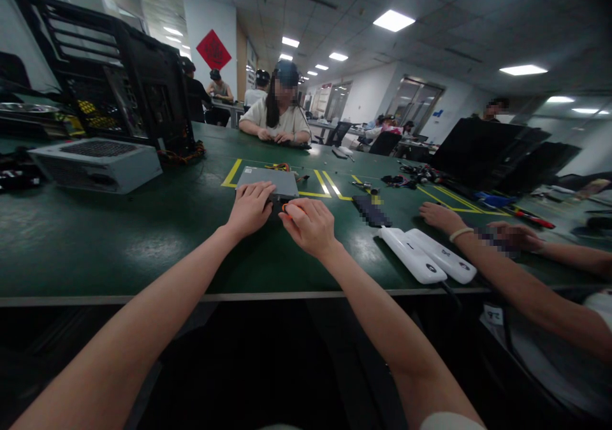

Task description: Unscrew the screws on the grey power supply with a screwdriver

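Note:
A flat grey metal power supply point(272, 178) lies on the green table in front of me, with coloured wires at its far side. My left hand point(251, 208) grips its near left part, fingers over the top and thumb at the near edge. Close by on the right, my right hand point(310, 225) is closed around a small orange-and-black tool point(285, 207) at the box's near right corner. Most of that tool is hidden by my fingers, so its exact kind does not show.
Left stand a larger power supply point(102, 165) and an open black computer case point(119, 79). To the right lie a phone point(370, 210), two white devices point(414, 255) and a red-and-black screwdriver point(533, 216). A co-worker's forearm point(497, 271) reaches in there; another person point(280, 111) sits opposite.

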Demonstrator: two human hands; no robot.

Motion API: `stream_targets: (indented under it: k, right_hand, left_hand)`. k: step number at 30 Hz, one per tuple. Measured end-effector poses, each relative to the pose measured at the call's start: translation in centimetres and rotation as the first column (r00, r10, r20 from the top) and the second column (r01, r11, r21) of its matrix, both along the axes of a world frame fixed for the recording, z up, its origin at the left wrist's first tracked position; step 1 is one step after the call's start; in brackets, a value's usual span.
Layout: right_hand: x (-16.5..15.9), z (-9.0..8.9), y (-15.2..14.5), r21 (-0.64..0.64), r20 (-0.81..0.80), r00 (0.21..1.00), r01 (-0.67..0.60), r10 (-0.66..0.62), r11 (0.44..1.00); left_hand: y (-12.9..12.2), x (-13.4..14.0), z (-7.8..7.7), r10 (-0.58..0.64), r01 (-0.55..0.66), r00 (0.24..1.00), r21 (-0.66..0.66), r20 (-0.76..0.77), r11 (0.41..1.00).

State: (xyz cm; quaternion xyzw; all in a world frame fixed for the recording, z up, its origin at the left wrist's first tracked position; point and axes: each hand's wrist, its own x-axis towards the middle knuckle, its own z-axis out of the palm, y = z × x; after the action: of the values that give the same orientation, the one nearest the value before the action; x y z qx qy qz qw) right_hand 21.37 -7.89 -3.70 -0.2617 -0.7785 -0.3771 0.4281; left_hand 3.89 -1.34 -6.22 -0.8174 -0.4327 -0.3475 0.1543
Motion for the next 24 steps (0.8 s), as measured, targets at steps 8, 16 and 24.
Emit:
stream_targets:
  k: [8,16,24]
  right_hand:
    - [-0.3,-1.0,0.5,-0.012,-0.049,0.996,-0.079,0.078,0.997]
    - [0.0,-1.0,0.2,-0.079,-0.159,0.983,-0.107,0.094,0.991]
    - [0.2,-1.3,0.2,-0.046,-0.165,0.984,-0.073,0.064,0.996]
  left_hand:
    - [-0.1,-0.1,0.1,-0.020,0.020,1.000,-0.023,0.017,1.000]
    - [-0.3,-0.1,0.2,-0.018,0.018,1.000,-0.027,0.005,0.999]
    - [-0.2,0.0,0.2,-0.020,0.020,1.000,-0.020,0.016,1.000]
